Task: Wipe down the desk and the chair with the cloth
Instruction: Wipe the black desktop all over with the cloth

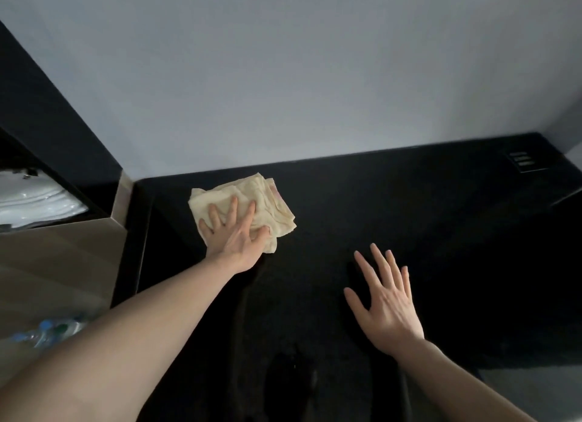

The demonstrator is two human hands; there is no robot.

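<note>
The folded pale-yellow cloth (252, 207) lay on the glossy black desk top (441, 248), toward its far left corner, close to the grey wall (315, 75) but not touching it. Faint streaks showed on the dark surface nearer the person, which suggested that this part had already been passed over; whether the right side of the desk had been done could not be told. No chair was in view, so that half of the job looked to be still ahead, and the task seemed no more than partly done.

The left hand (234, 232) reached forward on a nearly straight arm and pressed flat on the near part of the cloth, fingers spread and straight, the thumb at the cloth's near edge. The right hand (385, 298) was open with fingers splayed, palm down over the middle of the desk and holding nothing; whether it rested on the surface or hung just above it could not be made out, and it was well apart from the cloth
</note>
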